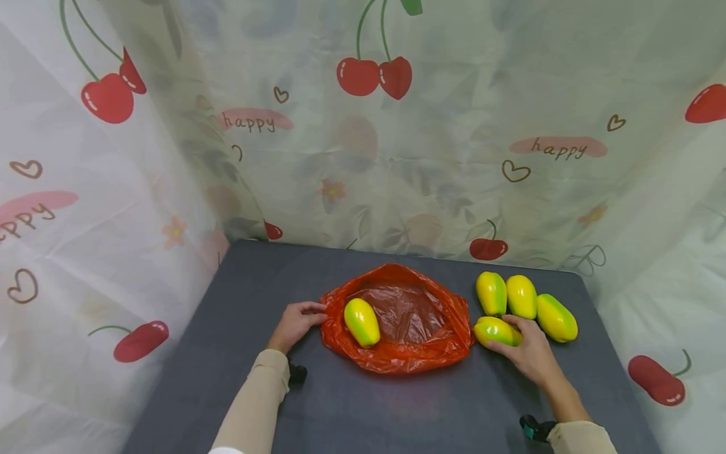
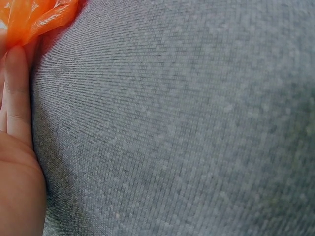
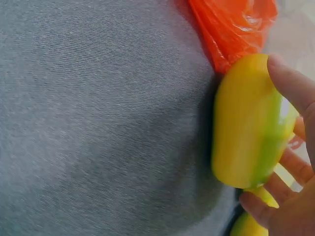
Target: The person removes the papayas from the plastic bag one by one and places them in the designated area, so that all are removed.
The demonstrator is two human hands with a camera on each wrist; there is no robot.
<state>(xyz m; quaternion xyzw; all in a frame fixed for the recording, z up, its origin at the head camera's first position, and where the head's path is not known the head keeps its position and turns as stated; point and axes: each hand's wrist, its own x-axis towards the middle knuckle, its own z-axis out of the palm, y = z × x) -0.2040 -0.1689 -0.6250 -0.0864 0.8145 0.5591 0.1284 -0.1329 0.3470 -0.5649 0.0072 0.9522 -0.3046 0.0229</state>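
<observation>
A red plastic bag [image 1: 397, 362] lies with its mouth spread wide on the dark grey table. Inside it, toward the left, is one yellow-green papaya [image 1: 362, 323]. My left hand [image 1: 297, 321] pinches the bag's left rim; in the left wrist view the orange-looking plastic [image 2: 47, 19] meets the fingertips. Just right of the bag, my right hand [image 1: 529, 348] holds another papaya [image 1: 495, 331], which lies sideways. The right wrist view shows the thumb on this papaya's [image 3: 246, 123] upper end and the other fingers around its far side.
Three more papayas, one left [image 1: 491, 293], one middle [image 1: 521, 296] and one right [image 1: 557, 318], lie together behind and right of the right hand. Curtains [image 1: 374, 157] printed with cherries hang close behind the table [image 1: 397, 416] and at both sides.
</observation>
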